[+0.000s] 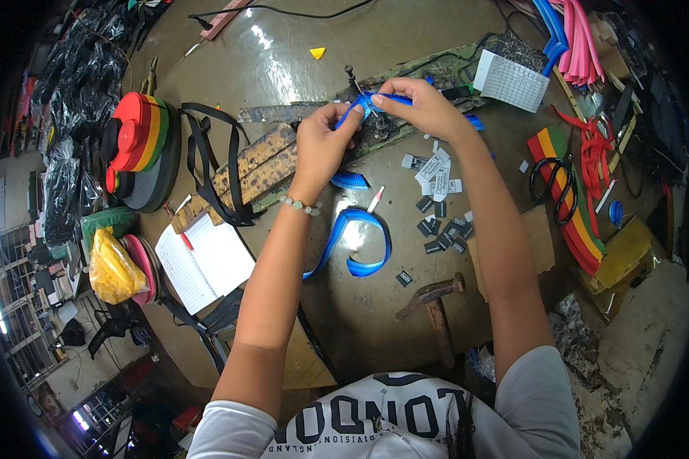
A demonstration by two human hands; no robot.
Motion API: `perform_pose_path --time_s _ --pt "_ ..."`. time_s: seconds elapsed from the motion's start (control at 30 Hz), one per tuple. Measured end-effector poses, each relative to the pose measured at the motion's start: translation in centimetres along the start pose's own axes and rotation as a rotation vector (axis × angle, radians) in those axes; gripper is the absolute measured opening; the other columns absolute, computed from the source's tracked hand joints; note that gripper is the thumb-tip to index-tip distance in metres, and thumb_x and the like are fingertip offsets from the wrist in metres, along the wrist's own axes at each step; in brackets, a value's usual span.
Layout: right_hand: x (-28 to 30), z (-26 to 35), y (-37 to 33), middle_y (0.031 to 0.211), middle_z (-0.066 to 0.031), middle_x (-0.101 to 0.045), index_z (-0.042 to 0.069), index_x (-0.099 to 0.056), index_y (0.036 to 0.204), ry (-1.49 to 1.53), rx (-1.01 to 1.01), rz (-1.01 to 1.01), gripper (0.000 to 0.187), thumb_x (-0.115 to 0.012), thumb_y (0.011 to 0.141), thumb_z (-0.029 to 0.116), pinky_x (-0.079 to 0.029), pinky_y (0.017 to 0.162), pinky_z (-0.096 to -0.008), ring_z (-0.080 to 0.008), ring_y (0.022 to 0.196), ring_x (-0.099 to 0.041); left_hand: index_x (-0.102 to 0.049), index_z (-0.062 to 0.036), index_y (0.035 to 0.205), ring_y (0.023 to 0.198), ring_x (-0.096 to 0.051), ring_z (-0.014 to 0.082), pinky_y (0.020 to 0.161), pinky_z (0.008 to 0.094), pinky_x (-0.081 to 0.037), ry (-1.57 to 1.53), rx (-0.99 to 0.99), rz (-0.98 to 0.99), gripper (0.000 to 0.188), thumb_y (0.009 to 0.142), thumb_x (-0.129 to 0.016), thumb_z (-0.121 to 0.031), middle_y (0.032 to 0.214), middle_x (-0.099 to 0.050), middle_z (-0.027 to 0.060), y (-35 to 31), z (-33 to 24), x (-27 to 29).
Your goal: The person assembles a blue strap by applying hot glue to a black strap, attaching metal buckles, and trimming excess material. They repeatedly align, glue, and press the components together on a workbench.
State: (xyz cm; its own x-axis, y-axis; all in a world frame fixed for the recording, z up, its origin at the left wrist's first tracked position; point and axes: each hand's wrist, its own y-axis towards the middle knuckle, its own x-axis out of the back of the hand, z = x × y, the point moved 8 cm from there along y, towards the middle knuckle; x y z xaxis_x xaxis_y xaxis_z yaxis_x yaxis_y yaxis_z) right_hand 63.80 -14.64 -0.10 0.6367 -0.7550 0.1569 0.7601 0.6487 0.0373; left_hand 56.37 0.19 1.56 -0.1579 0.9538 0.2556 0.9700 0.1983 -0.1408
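My left hand (324, 142) pinches a bright blue woven strap (366, 101) between thumb and fingers. My right hand (425, 112) grips the same strap just to the right, so both hands meet at it over a long worn board (272, 157). An upright dark metal rod with a knob (351, 72) stands right beside the strap, and dark metal fittings sit under the hands. Another length of blue strap (388, 243) lies curled on the table below my left hand. Whether the held strap is threaded or looped around the rod, I cannot tell.
A hammer (436, 314), small black tags (444, 233) and white labels (436, 172) lie nearer me. Black-handled scissors (555, 183) rest on striped webbing at right. Webbing rolls (149, 134), a black strap (207, 164) and an open notebook (207, 260) occupy the left.
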Motion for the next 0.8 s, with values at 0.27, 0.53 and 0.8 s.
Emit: perform_pose_path --time_s 0.27,0.53,0.8 --pt "-0.12 0.42 -0.3 0.083 0.0047 -0.056 0.001 -0.063 0.095 0.055 -0.053 0.014 0.026 -0.066 0.097 0.026 -0.041 0.072 -0.022 -0.0035 0.08 -0.047 -0.069 0.0016 0.094 0.06 -0.054 0.0053 0.055 0.0203 -0.043 0.046 -0.031 -0.032 0.03 0.093 -0.071 -0.028 0.077 -0.065 0.0006 -0.23 0.02 0.04" --pt "-0.26 0.99 -0.54 0.082 0.0052 -0.055 0.002 -0.062 0.094 0.067 -0.002 -0.003 0.025 -0.067 0.096 0.026 -0.04 0.071 -0.0219 -0.0036 0.078 -0.046 -0.068 0.001 0.094 0.062 -0.051 0.0028 0.056 0.0189 -0.041 0.149 -0.145 -0.124 0.023 0.094 -0.071 -0.022 0.077 -0.063 -0.0031 -0.36 0.55 0.17" --pt "-0.35 0.8 -0.55 0.081 0.0056 -0.054 0.002 -0.062 0.094 0.069 -0.001 -0.034 0.023 -0.068 0.096 0.024 -0.04 0.07 -0.022 -0.0037 0.078 -0.046 -0.068 0.0021 0.094 0.069 -0.049 0.0016 0.061 0.018 -0.04 0.147 -0.185 -0.139 0.022 0.093 -0.072 -0.02 0.079 -0.062 -0.0044 -0.77 0.05 0.11"
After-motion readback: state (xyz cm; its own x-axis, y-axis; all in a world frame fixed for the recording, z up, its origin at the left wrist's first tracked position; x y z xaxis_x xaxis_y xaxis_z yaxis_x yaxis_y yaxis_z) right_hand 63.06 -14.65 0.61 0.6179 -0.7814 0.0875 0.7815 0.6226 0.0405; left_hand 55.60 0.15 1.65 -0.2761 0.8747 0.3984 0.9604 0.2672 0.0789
